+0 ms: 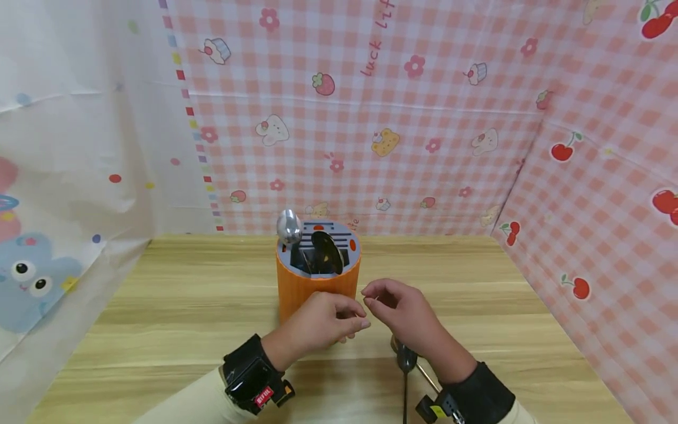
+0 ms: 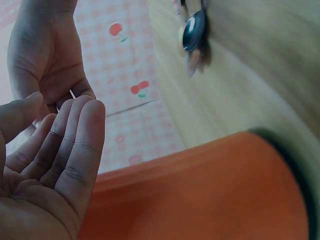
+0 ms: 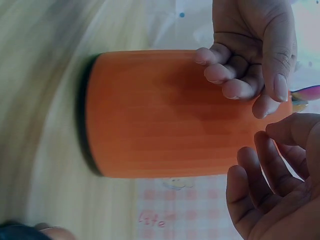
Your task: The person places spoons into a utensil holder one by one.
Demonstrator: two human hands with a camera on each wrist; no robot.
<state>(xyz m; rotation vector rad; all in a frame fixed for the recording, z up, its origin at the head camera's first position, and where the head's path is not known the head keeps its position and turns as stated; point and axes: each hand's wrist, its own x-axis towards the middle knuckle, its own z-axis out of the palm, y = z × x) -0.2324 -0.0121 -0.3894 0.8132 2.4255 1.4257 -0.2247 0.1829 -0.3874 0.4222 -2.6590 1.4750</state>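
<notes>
In the head view an orange utensil holder with a grey slotted top stands upright on the table. A shiny metal spoon and a dark, glossy spoon-like utensil stick up from it. My left hand is in front of the holder, fingers loosely bent, with nothing visible in it. Facing it, my right hand is just right of the holder, its fingers also loosely bent and seen without any object. The fingertips of both hands come close together. The right wrist view shows the holder's orange side behind both hands.
Below my right hand lies a black-headed utensil with a thin handle, beside a gold-coloured handle. The wood-grain table meets a pink checked cloth at the back and another cherry-print cloth on the right.
</notes>
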